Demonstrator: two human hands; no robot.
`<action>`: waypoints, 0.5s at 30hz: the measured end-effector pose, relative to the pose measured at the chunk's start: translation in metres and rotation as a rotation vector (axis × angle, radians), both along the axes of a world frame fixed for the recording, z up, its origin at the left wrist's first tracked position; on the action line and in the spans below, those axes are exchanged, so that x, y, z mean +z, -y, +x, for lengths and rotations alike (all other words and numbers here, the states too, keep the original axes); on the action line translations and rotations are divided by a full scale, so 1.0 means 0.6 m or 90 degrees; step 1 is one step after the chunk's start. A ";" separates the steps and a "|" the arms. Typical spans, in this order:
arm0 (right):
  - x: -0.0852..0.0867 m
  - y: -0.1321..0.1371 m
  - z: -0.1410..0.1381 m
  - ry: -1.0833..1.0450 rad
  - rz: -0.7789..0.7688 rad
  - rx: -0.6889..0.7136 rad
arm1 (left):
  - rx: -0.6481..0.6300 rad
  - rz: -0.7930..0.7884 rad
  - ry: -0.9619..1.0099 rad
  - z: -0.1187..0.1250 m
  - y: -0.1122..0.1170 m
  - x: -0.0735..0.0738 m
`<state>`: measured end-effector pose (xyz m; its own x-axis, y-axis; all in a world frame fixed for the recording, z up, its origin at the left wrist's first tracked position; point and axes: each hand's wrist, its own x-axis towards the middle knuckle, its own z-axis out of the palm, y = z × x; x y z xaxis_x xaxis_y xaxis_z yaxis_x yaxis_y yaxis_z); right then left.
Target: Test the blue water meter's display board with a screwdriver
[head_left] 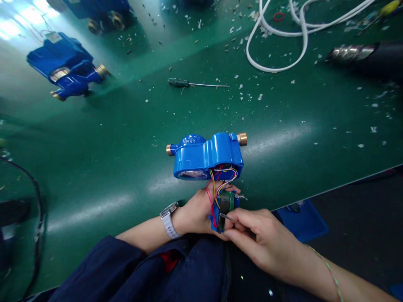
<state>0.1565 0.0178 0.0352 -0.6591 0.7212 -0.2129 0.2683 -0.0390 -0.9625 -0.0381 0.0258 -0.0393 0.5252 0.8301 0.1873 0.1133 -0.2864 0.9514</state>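
Note:
My left hand point(197, 212), with a watch point(169, 209) on its wrist, is closed around a small blue housing point(214, 222) that carries a green circuit board point(231, 201). Red, yellow and white wires point(217, 184) run from this housing into the open end of a blue water meter point(208, 155). The meter lies on the bench just beyond my hands, its brass threaded ends to left and right. Between thumb and fingers, my right hand point(261, 233) pinches a thin grey piece point(226, 217) over the board; its full shape is hidden. A small spring point(240, 196) sticks out beside the board.
A screwdriver point(198, 83) lies on the green bench point(126, 126) beyond the meter. Another blue meter point(67, 65) stands at the far left. White cable point(277, 69) and a heat-gun-like tool point(362, 54) are at the right. Scraps litter the bench; a blue tray point(304, 220) sits below its edge.

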 end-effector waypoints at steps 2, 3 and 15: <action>0.002 -0.003 0.002 -0.011 -0.019 0.002 | -0.012 0.010 0.020 0.001 -0.001 -0.001; 0.003 -0.004 0.003 -0.014 -0.026 0.003 | -0.018 0.014 0.025 0.001 -0.002 -0.001; 0.002 -0.013 0.008 0.002 -0.009 0.052 | -0.039 0.000 0.049 0.006 -0.005 0.000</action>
<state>0.1611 0.0257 0.0364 -0.7152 0.6617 -0.2252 0.2746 -0.0303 -0.9611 -0.0348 0.0285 -0.0394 0.5590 0.7970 0.2289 0.0229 -0.2908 0.9565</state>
